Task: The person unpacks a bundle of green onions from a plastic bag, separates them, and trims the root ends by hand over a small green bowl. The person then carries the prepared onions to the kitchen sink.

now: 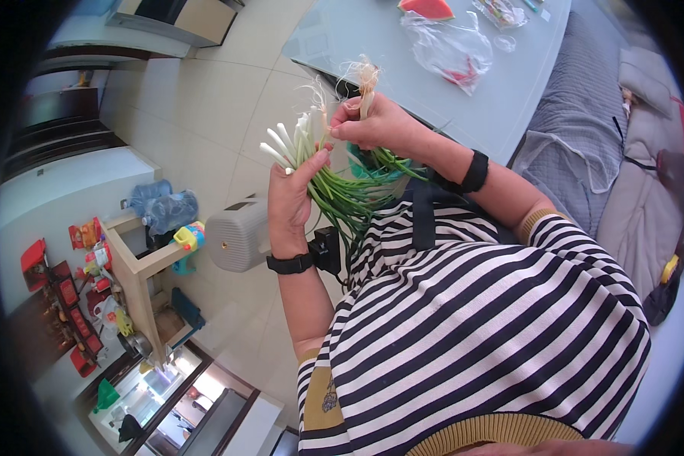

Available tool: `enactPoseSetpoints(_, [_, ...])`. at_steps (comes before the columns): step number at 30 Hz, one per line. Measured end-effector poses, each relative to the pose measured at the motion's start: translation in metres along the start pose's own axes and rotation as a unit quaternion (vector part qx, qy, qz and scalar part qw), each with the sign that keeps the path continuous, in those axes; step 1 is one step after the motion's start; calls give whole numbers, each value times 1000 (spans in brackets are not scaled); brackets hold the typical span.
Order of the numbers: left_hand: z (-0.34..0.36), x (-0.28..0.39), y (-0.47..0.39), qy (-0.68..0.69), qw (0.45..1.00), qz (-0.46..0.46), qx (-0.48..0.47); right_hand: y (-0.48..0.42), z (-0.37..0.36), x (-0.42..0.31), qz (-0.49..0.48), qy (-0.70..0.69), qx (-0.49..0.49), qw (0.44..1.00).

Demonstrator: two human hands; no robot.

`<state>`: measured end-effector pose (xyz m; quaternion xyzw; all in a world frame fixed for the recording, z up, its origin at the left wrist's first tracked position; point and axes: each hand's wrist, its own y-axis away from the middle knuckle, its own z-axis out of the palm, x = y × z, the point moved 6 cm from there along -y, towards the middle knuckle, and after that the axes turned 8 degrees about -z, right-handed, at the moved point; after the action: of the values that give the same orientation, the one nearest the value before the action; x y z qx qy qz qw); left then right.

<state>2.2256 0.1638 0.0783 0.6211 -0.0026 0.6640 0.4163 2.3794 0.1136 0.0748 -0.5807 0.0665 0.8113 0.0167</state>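
My left hand [296, 185] grips a bunch of scallions [302, 134], their white ends fanned upward and green leaves trailing towards my striped shirt. Most of these white ends look trimmed, but one scallion [322, 111] still carries thin roots. At that rooted stalk, the thumb and fingertips of my right hand [385, 125] meet, close to the bunch. A clump of stringy roots with pale stalk ends [368, 80] sticks up from the same right hand. Below my right forearm, more green leaves [390, 161] lie at a green plastic bag [359, 162], partly hidden.
A glass-topped table [365, 34] holds a cut watermelon piece [427, 8] and a clear plastic bag [450, 48] with something red. Right of it stands a padded grey sofa [570, 114]. A ribbed grey bin [236, 236] and water jugs [171, 211] stand on the left.
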Motion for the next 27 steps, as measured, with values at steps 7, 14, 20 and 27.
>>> enactPoseSetpoints(7, [1, -2, 0, -9, 1000, 0, 20, 2, -2, 9, 32, -27, -18, 999])
enactPoseSetpoints(14, [4, -1, -2, -22, 999, 16, 28, 0, 7, 21, -104, 46, -43, 993])
enactPoseSetpoints(20, [-9, -3, -1, -58, 996, 5, 62, 2, -17, 5, -50, 113, 52, 991])
enactPoseSetpoints(27, [-13, -11, -2, -86, 995, 2, 42, -6, -49, 9, -136, 117, 131, 975])
